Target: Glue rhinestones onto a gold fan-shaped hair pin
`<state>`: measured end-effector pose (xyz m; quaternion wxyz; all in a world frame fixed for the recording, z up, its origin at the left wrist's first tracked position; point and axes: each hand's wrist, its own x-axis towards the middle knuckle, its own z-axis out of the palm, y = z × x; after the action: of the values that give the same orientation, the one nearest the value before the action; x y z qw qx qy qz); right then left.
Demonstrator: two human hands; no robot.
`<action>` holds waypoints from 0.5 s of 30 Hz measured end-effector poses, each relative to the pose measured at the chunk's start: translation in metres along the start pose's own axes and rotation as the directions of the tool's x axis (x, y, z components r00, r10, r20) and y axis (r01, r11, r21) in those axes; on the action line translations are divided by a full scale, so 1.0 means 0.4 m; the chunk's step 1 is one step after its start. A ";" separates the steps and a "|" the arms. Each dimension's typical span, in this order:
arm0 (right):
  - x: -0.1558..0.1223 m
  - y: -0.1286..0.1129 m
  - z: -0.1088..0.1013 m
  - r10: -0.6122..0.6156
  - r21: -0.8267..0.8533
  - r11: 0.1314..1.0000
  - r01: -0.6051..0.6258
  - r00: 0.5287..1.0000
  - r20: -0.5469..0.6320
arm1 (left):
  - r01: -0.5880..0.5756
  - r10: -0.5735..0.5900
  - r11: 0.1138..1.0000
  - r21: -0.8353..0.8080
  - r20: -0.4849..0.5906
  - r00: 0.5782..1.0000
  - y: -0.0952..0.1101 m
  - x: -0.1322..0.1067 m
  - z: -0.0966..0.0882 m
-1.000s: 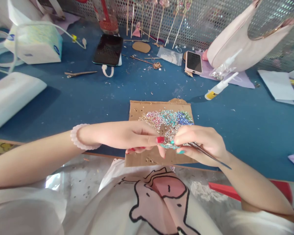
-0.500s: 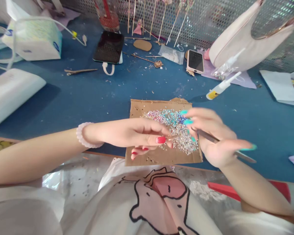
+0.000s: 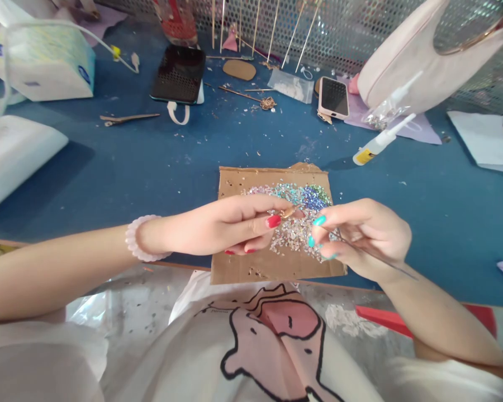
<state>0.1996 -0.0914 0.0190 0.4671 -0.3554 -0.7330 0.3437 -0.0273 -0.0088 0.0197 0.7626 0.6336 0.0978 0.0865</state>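
Observation:
My left hand (image 3: 230, 226), with red nails and a pink bead bracelet (image 3: 141, 239) at the wrist, pinches a small gold-coloured metal piece (image 3: 288, 213) between thumb and index finger. To its right, my right hand (image 3: 360, 234), with turquoise nails, is closed around metal tweezers (image 3: 379, 255) that point back toward the wrist. Its thumb and fingertips come together close to the gold piece; whether they pinch anything small is too fine to see. Beneath both hands, loose rhinestones (image 3: 291, 237) in clear, pink, turquoise, blue and green lie on a cardboard sheet (image 3: 235, 271).
A glue bottle (image 3: 373, 148) lies beyond my right hand. Farther back are a black phone (image 3: 178, 75), a smaller phone (image 3: 334, 97), a hair clip (image 3: 128, 118) and a bag of white bits (image 3: 291, 85). A tissue box (image 3: 62, 72) stands left, a white handbag (image 3: 406, 67) right.
My right hand has turned and its fingers have drawn together, with the tweezers swung lower. My left hand has tilted, bringing the gold piece into clearer sight. The view has shifted slightly.

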 end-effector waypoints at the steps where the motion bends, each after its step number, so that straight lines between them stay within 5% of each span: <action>1: 0.001 -0.002 0.003 -0.008 -0.053 0.999 0.007 1.000 -0.012 | -0.012 0.012 1.000 -0.006 -0.008 1.000 -0.003 0.000 0.001; 9: 0.011 -0.005 0.011 -0.094 -0.203 0.976 0.077 0.993 -0.074 | -0.094 0.090 0.993 -0.068 -0.059 0.994 -0.017 0.005 0.010; 15: 0.012 -0.003 0.001 -0.222 -0.451 0.876 0.171 0.973 -0.063 | -0.175 0.174 0.984 -0.014 -0.065 0.983 -0.026 0.007 0.006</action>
<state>0.1973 -0.0880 0.0221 0.4471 -0.3946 -0.7967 0.0982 -0.0238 -0.0123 0.0099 0.7547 0.6292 0.0651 0.1740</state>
